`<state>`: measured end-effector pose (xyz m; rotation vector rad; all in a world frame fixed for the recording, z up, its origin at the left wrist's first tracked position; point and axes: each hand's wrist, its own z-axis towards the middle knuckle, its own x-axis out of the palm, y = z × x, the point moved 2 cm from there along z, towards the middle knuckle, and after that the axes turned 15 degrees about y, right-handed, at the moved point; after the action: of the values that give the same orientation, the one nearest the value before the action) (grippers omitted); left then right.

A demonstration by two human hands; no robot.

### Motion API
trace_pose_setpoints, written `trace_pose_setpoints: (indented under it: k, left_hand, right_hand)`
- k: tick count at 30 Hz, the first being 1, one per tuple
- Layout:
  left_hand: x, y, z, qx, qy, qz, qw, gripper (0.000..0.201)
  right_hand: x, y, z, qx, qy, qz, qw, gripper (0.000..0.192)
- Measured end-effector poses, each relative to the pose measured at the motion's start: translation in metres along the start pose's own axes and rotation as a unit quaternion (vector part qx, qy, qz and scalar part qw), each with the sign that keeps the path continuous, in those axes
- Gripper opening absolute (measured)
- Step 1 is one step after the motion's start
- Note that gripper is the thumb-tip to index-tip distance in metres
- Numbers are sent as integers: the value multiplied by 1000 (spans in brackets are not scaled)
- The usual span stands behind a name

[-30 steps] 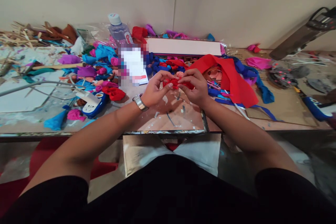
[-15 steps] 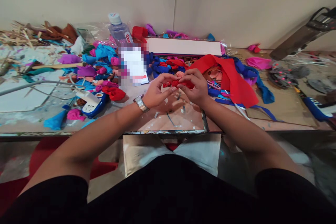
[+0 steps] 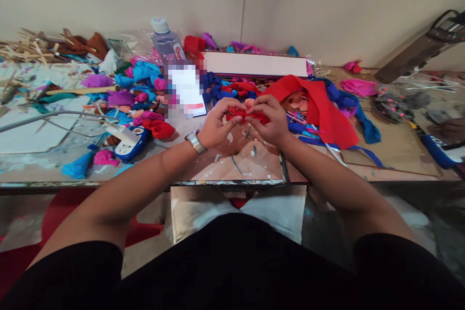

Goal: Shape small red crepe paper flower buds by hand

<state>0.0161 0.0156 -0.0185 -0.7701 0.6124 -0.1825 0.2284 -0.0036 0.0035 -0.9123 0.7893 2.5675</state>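
While both hands meet over the middle of the table (image 3: 43,174), they pinch a small crumpled wad of red crepe (image 3: 244,114) between them: the left hand (image 3: 217,126), a metal watch (image 3: 195,142) on its wrist, curls its fingers shut on the wad's left side, and the right hand (image 3: 271,120) closes on its right. Soft and wrinkled, the crepe has no clear shape. Just right of it lies a broad, flat red sheet (image 3: 319,106); bunched blue, pink and purple scraps (image 3: 141,92) lie to the left, with a clear plastic bottle (image 3: 165,43) behind. Against half a second ago the grip is almost unchanged; the left fingers have curled slightly tighter over the wad.
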Motion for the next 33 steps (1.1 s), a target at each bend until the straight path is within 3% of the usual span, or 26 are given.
trace_pose_setpoints:
  k: [14,21,33]
  left_hand:
    - [0,2,-3,-34,2,11,999,44]
    - [0,5,-4,-24,-2,4,1000,45]
    - [-5,-18,-2,20,32,138,990,38]
  right_hand:
    - [1,-4,0,19,4,9,1000,37]
    - [-1,0,1,-8,-1,-4,1000,25]
    - [1,-3,-1,3,-1,1,1000,30]
